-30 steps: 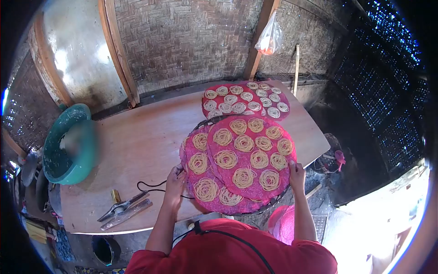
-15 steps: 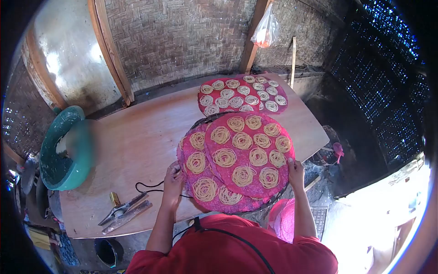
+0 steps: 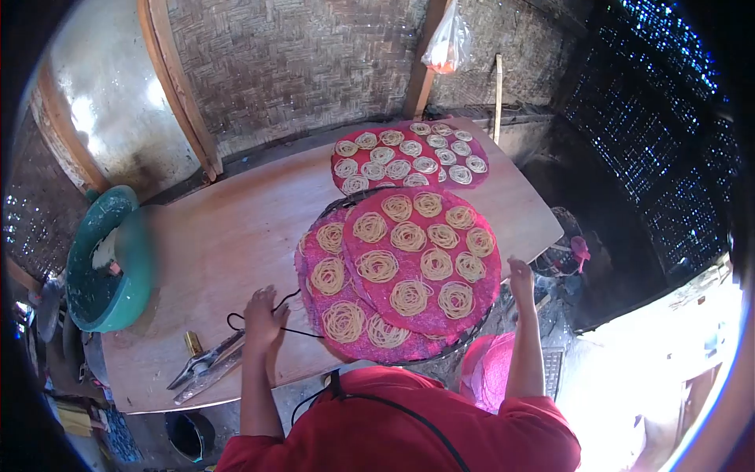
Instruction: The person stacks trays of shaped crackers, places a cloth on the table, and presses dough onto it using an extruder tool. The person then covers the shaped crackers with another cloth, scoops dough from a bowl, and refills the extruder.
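Note:
Before me lies a round pink mesh sheet [image 3: 368, 293] bearing coiled nests of noodle-like strands [image 3: 409, 236]. It overlaps a second pink sheet [image 3: 314, 303] with similar nests, and a dark woven rim [image 3: 472, 334] shows beneath them. To the left of the sheets, my left hand [image 3: 265, 318] is over the table with its fingers apart, close to a thin black cord [image 3: 303, 332]. My right hand [image 3: 521, 282] is just off the right edge of the top sheet, holding nothing, its fingers loosely extended.
Two more pink sheets with nests [image 3: 377, 153] lie at the back of the wooden table [image 3: 228, 228]. A green basin [image 3: 118, 303] stands at the left end. Near the front edge are a metal tool [image 3: 200, 368] and a small yellowish cylinder [image 3: 192, 341]. A plastic bag [image 3: 447, 47] hangs behind.
Both hands have let go of the sheets. My left hand has moved left toward the cord, and my right hand has drawn slightly away to the right. The view has shifted a little.

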